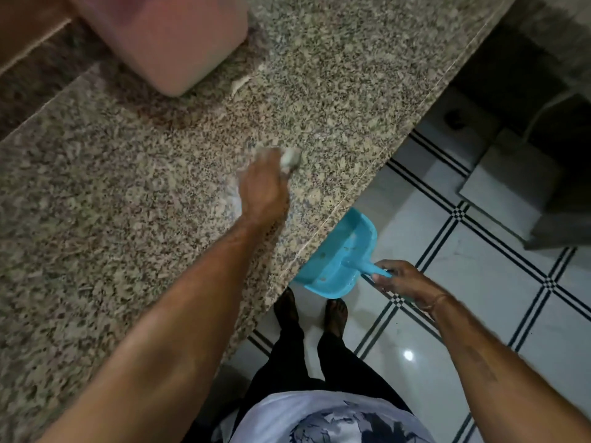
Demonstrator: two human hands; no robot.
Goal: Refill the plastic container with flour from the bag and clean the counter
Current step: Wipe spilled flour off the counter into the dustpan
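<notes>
Gripping pale wad: left hand on speckled counter; right hand, blue dustpan.

One granite desk is in view, with one pink plastic container and one pale powder streak on it. Two hands show, the left hand and the right hand, each on one bare forearm. There is one whitish wad, too blurred to name, and one blue dustpan with a single handle. Two feet show on the one tiled floor. One thin band circles the right wrist, and one white cable is at the far right.
</notes>
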